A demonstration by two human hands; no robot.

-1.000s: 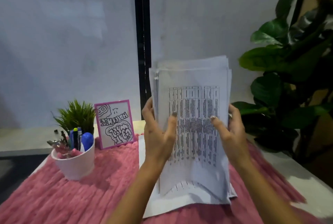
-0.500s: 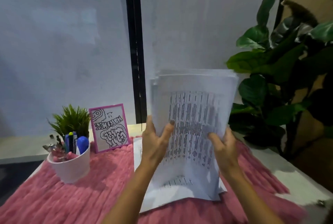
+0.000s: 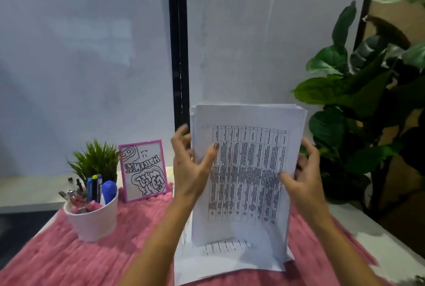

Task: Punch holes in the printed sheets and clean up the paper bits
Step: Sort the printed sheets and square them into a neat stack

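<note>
We hold the stack of printed sheets (image 3: 248,170) upright between our two hands, with the printed table facing us. Our left hand (image 3: 188,166) is on the left edge of the stack. Its thumb (image 3: 212,150) lies on the front page and its fingers (image 3: 181,136) are curled behind the edge. We cannot tell if all these fingertips touch the paper. Our right hand (image 3: 301,182) is on the right edge, a little lower. Its thumb (image 3: 286,176) presses on the front page and its fingers are bent around the back, so the stack is clamped from both sides.

The bottom edge of the stack stands below our hands on a loose sheet (image 3: 218,260), which lies flat on the pink cloth (image 3: 69,258). The lower corner of the front page bends a little toward us.

To the left of our left hand stands a framed card (image 3: 143,170) with a pink border and a black drawing. Further left is a white pot (image 3: 92,221) with pens (image 3: 94,186) in it, and just behind the pot is a small green plant (image 3: 94,159). To the right of our right hand is a big leafy plant (image 3: 345,92), and below it a bare part of the white table (image 3: 368,228) shows beside the cloth.
</note>
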